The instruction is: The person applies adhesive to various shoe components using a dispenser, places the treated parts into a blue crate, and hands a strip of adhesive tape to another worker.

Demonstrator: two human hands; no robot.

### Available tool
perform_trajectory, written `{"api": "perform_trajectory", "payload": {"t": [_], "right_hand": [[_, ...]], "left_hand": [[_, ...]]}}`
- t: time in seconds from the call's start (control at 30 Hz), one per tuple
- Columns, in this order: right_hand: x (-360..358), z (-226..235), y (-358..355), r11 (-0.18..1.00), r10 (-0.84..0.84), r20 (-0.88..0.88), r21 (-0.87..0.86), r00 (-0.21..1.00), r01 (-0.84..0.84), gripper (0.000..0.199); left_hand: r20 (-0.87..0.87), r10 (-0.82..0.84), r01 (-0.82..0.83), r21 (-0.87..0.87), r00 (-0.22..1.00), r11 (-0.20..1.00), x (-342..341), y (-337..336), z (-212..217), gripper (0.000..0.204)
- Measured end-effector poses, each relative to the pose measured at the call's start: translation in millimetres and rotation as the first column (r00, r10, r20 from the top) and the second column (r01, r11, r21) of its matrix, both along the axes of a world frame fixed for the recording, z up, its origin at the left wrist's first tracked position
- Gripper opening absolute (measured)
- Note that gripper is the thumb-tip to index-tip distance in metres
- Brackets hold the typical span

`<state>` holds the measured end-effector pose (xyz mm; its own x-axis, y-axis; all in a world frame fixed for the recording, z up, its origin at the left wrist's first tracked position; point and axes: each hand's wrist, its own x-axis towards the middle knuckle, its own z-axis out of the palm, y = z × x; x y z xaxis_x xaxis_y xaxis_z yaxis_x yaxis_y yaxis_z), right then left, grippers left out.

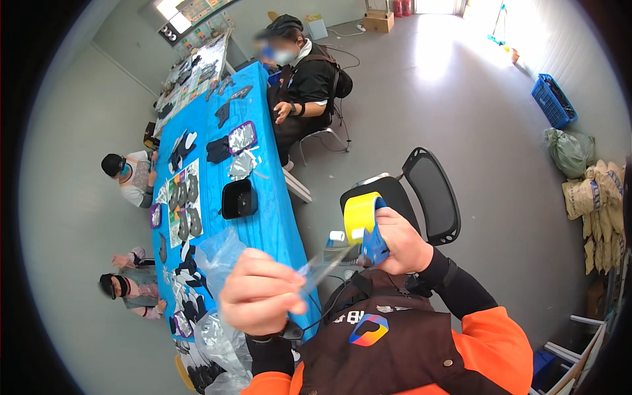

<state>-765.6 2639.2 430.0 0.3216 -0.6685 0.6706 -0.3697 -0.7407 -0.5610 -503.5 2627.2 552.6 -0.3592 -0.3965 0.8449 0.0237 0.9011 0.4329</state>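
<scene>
My right hand (403, 242) is closed around a blue tape dispenser (375, 249), which carries a wide roll with a yellow face (356, 214). From the dispenser a clear strip of tape (327, 268) stretches toward my left hand (262, 293). The left fingers are pinched on the strip's free end, somewhat blurred. Behind the left hand a crumpled clear plastic bag (217, 253) lies on the blue-covered table (266, 230). A second clear bag (220, 339) sits below it, near my left sleeve.
On the table are a black bin (238, 199), a purple-rimmed tray (242, 136) and several dark gloves (191, 187). A person in black (313, 82) sits at the far end; two more people are along the left side. A black mesh chair (431, 194) stands beyond my right hand.
</scene>
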Motion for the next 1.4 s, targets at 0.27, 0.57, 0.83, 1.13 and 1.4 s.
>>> {"api": "perform_trajectory", "payload": {"t": [0.27, 0.57, 0.83, 1.13, 1.4], "right_hand": [[-17, -19, -21, 0.975, 0.01, 0.035, 0.222, 0.999, -0.018, 0.042], [-46, -30, -48, 0.904, -0.011, 0.001, 0.427, 1.0, 0.01, 0.05], [-61, -30, -71, 0.865, 0.043, -0.004, 0.501, 0.999, -0.035, 0.05], [-53, -33, -98, 0.818, 0.024, -0.001, 0.575, 1.0, -0.019, 0.049], [-31, -23, -104, 0.752, 0.035, -0.128, 0.657, 0.991, 0.059, 0.055]], "left_hand": [[-0.088, 0.192, -0.175, 0.173, 0.977, 0.969, -31, -36, 4, 0.017], [-0.051, 0.266, -0.239, 0.301, 0.963, 0.923, -55, -85, 6, 0.013], [0.0, 0.324, -0.297, 0.395, 0.946, 0.869, -61, -105, 0, 0.013], [0.046, 0.355, -0.344, 0.389, 0.934, 0.854, -62, -140, -17, 0.013], [-0.077, 0.252, -0.173, 0.535, 0.965, 0.827, -12, -197, -31, 0.012]]}}
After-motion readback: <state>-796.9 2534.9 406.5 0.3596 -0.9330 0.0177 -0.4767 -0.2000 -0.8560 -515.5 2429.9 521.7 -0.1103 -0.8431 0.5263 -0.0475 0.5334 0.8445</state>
